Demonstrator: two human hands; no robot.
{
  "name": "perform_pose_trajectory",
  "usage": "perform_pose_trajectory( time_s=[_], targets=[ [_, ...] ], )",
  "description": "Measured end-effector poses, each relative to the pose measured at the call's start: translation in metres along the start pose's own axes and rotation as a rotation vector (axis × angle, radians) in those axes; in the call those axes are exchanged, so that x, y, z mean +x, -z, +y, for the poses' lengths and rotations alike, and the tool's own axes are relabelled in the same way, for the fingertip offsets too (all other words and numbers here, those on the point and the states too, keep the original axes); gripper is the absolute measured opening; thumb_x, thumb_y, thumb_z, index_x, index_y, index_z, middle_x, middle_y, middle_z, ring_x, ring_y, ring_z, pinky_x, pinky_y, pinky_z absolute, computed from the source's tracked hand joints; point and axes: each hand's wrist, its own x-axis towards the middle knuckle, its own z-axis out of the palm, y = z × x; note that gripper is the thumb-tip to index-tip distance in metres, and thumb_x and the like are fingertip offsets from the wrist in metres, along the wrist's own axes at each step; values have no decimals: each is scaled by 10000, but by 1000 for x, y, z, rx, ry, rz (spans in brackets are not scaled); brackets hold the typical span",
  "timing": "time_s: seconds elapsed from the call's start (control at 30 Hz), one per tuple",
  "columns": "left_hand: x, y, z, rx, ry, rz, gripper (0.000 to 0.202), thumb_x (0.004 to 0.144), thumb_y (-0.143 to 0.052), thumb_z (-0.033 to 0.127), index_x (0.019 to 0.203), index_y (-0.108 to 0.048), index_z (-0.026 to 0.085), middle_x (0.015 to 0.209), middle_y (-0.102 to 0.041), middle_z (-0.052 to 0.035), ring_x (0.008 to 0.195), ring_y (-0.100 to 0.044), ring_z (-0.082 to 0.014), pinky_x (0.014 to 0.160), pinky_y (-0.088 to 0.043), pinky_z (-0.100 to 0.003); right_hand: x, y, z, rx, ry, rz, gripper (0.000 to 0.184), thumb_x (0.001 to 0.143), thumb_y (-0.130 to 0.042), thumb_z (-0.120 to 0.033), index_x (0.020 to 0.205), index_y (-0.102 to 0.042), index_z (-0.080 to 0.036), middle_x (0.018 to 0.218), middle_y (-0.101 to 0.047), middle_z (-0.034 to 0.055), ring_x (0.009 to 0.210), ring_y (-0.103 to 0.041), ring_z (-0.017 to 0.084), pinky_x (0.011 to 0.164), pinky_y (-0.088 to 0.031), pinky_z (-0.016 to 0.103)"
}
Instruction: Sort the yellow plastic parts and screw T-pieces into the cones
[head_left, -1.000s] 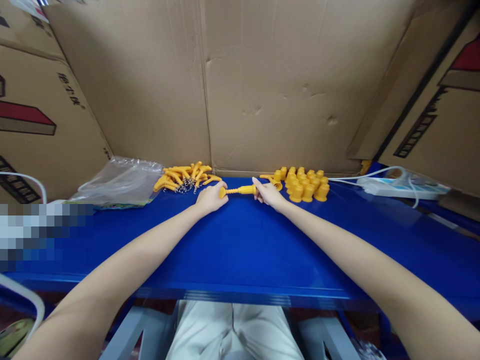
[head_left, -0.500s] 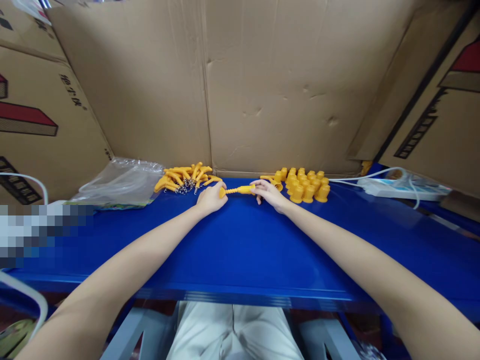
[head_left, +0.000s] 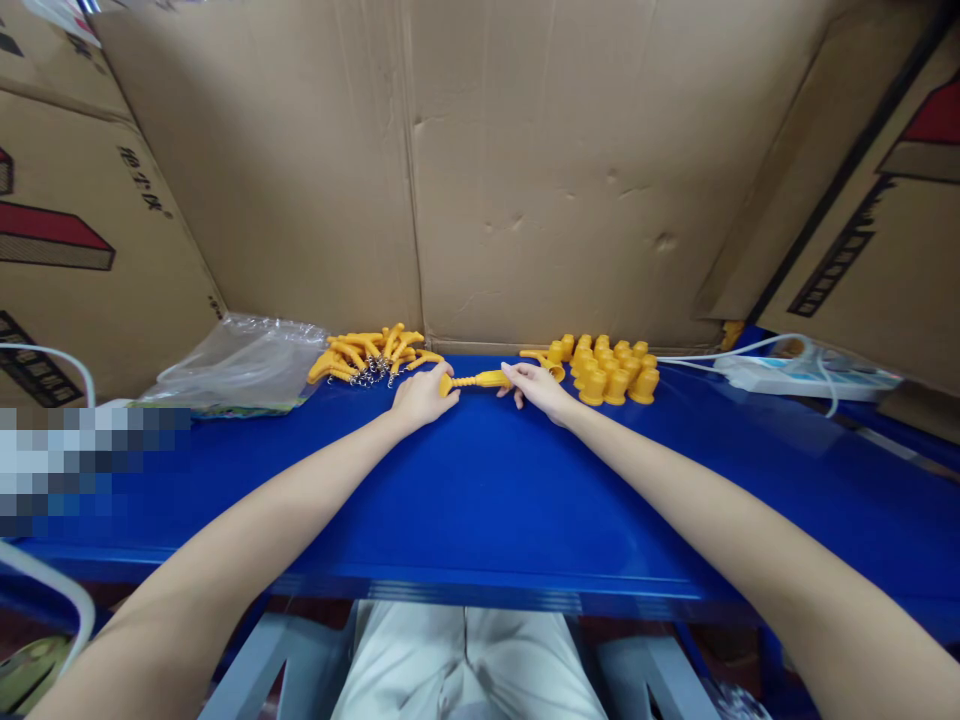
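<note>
Between my two hands, just above the blue table, a yellow plastic piece (head_left: 487,379) lies level, with a twisted, ribbed stem on its left and a thicker, smooth barrel on its right. My left hand (head_left: 424,397) is closed around its left end, thumb toward the stem. At the barrel's right end, the fingertips of my right hand (head_left: 538,389) are pinched, hiding that end. Behind my left hand lies a pile of yellow handles (head_left: 367,352) with metal spirals. Several yellow cup-shaped parts (head_left: 615,378) stand in rows right of my right hand.
A clear plastic bag (head_left: 247,365) lies at the back left of the blue table (head_left: 480,500). Cardboard (head_left: 570,180) walls in the back and sides. A white power strip (head_left: 802,377) with cables sits at the back right.
The right fingers have shifted slightly on the barrel's end. My left thumb reaches slightly farther to the right. The piles stay as they were.
</note>
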Motion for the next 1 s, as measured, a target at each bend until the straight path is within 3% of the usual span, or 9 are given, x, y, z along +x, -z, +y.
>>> perform_pose_trajectory(
  time_s=[0.17,0.3,0.43,0.63,0.8,1.0],
  targets=[
    [1,-1,-1,-17,9,3,352,841,-562,409,1165,-574,272,986,-717,-43,974,-679,-269,815,-505,-336,-2,5,-7,94,-73,-91,65,962,-490,-220,977,-528,-170,728,-711,11,408,-496,66,499,-407,213],
    [1,-1,-2,-19,12,4,363,842,-560,412,1177,-575,272,1002,-718,-43,989,-677,-271,825,-504,-336,-3,6,-10,97,-82,-112,42,959,-482,-188,963,-518,-167,738,-711,13,417,-507,65,532,-417,219],
    [1,-2,-2,-15,11,3,361,844,-555,404,1174,-583,259,1007,-718,-56,990,-676,-282,827,-505,-346,-3,6,-7,77,-55,-109,90,965,-494,-231,913,-527,-165,728,-703,15,416,-496,62,547,-428,223],
    [0,-1,-1,-10,-1,7,359,841,-562,409,1173,-588,273,992,-718,-44,978,-678,-270,830,-507,-340,1,5,-2,0,-40,-61,331,949,-533,-407,716,-499,-175,592,-637,-6,401,-474,54,498,-397,200],
    [0,-1,-1,-16,-4,11,363,839,-565,409,1175,-589,276,988,-716,-46,974,-678,-272,834,-507,-344,0,2,-3,-56,-42,-33,441,932,-496,-530,653,-475,-188,517,-583,-17,367,-433,51,449,-370,195],
    [0,-1,-1,-24,2,3,377,842,-561,403,1196,-587,278,1004,-716,-46,989,-674,-277,844,-506,-351,-2,0,-7,-64,-62,8,440,933,-513,-510,637,-472,-187,508,-581,-13,364,-436,52,454,-376,194]
  ],
)
